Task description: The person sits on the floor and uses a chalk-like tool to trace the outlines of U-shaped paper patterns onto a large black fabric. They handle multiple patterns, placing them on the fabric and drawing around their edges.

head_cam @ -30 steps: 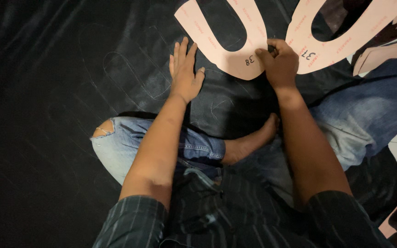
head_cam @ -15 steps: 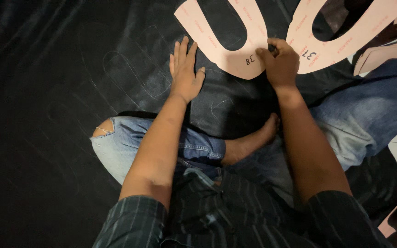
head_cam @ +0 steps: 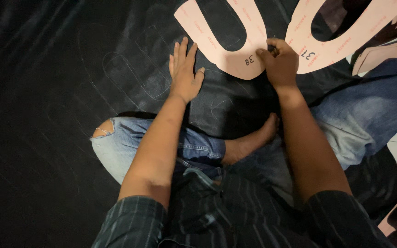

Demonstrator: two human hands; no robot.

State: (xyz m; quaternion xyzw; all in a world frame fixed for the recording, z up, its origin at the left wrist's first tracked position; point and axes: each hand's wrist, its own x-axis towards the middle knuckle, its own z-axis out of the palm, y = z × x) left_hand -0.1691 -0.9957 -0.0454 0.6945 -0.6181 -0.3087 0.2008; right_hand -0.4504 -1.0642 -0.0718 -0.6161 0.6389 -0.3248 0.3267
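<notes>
The pink U-shaped template (head_cam: 235, 50) lies on the black sheet (head_cam: 70, 92) ahead of our crossed legs. We see the right hand (head_cam: 279, 62) pinching its lower edge, while the left hand (head_cam: 184, 71) presses flat, fingers spread, just beside it.

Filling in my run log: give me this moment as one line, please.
left hand flat on black sheet | right hand pinching U-shaped pink template | second pink template alongside
</notes>
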